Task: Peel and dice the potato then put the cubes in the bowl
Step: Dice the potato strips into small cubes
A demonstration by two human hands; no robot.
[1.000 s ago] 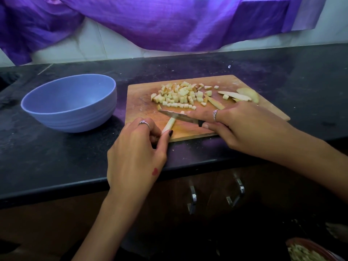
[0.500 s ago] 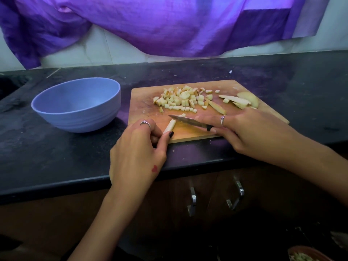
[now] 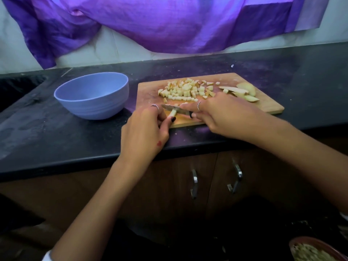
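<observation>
Now the pale potato stick (image 3: 172, 114) pinched in the left hand (image 3: 144, 131) is shorter than a second ago, and the steel knife (image 3: 176, 109) gripped by the right hand (image 3: 224, 117) crosses its far end. Left of that pinch stands one empty blue bowl (image 3: 90, 98); beyond it, on one wooden cutting board (image 3: 271, 108), lie one heap of diced potato cubes (image 3: 185, 90) and, rightward, a few uncut potato slices (image 3: 243, 91).

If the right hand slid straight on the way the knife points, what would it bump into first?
Probably the potato stick under the knife, then the left hand pinching it. Beyond sits the blue bowl; depth is unclear.
</observation>
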